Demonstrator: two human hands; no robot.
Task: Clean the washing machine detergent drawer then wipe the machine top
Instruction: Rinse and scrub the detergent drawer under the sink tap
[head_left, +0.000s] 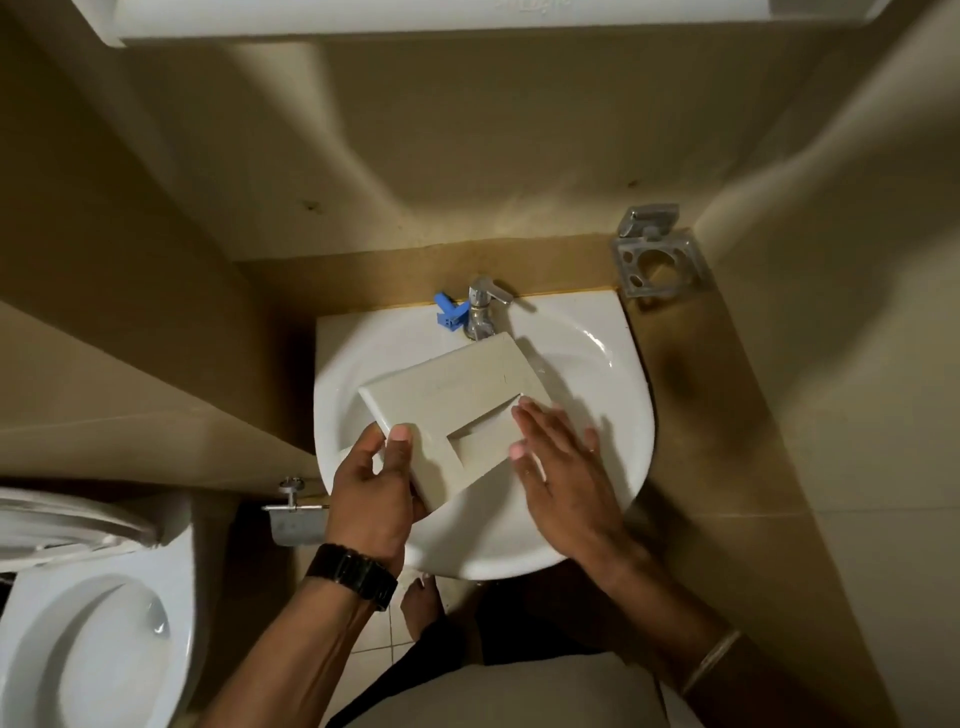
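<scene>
Only 1 view here — a wide-angle camera on the person's head, looking steeply down and slightly forward. The white sink (613, 332) sits close below at frame centre, both hands (563, 457) within arm's reach of the lens. The beige wall behind the sink fills the upper half; a toilet (93, 639) shows at lower left. Edges bend outward — the wide lens curves the wall lines.

We see beige walls (467, 171) meeting in a tight corner; a white basin (618, 364) against them; a toilet (93, 639) lower left; pale floor tiles (384, 639) below.
</scene>
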